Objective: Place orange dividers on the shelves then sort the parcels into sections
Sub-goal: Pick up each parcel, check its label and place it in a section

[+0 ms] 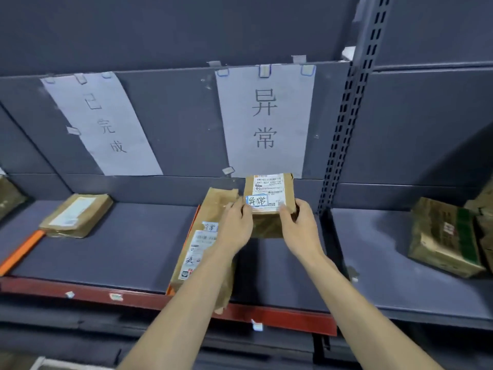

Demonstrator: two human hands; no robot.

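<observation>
A small brown parcel (268, 193) with a white label stands upright at the back of the grey shelf (133, 244), below the right paper sign (265, 118). My left hand (234, 225) grips its left side and my right hand (298, 228) grips its right side. Just left of it a long brown parcel (205, 236) leans on edge against an orange divider (193, 222), mostly hidden behind it. A second orange divider (21, 252) lies at the shelf's far left. A flat parcel (77, 214) rests under the left sign (101, 121).
A slotted upright post (346, 124) separates this bay from the right one, where several taped parcels (445, 236) are heaped. The shelf has a red front edge (133, 297). Another parcel (10, 196) shows at the far left.
</observation>
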